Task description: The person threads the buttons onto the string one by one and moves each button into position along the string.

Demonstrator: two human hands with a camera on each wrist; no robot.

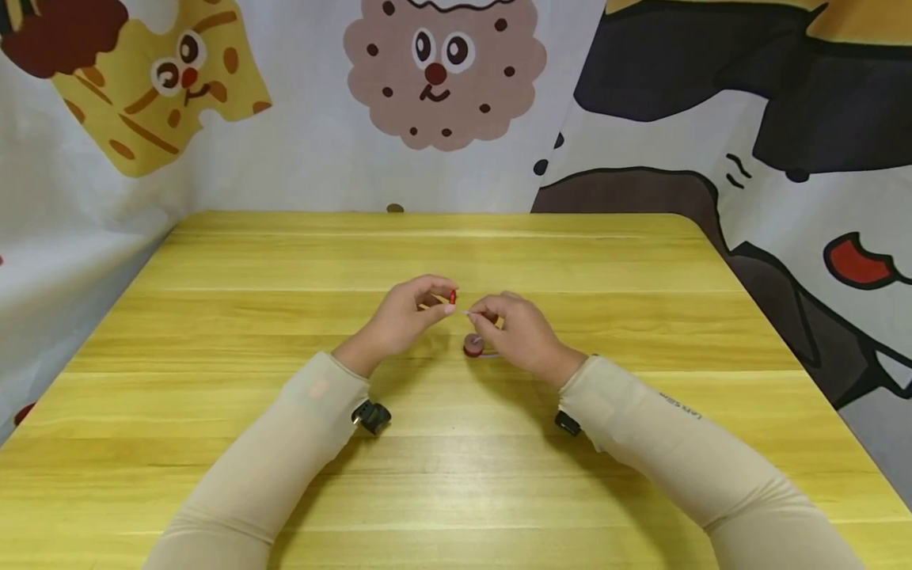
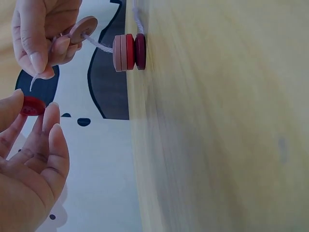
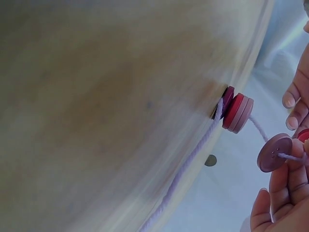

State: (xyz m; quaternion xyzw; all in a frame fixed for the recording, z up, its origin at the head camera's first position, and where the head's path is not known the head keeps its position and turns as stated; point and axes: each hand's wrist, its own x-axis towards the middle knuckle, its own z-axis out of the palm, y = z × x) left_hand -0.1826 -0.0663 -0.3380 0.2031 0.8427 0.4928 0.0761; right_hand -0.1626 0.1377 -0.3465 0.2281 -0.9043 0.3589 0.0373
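My left hand (image 1: 402, 315) pinches a small red button (image 2: 34, 106) between thumb and fingers. Just to its right, my right hand (image 1: 523, 331) pinches a pale lilac cord near one end, and the free tip (image 2: 32, 86) points toward the red button, apart from it. Threaded on the cord beside the right fingers hangs a dusty-pink button (image 3: 275, 153). Below, several buttons in pink, red and dark red form a small stack (image 1: 473, 347) on the table, with the cord running through it. Whether the cord's tip lines up with a hole cannot be seen.
From the stack, the cord's other length (image 3: 181, 169) trails across the wooden table (image 1: 456, 491). A cloth with cartoon food prints (image 1: 299, 174) hangs behind the table's far edge. Small black cameras (image 1: 372, 417) sit at both wrists, over beige sleeves.
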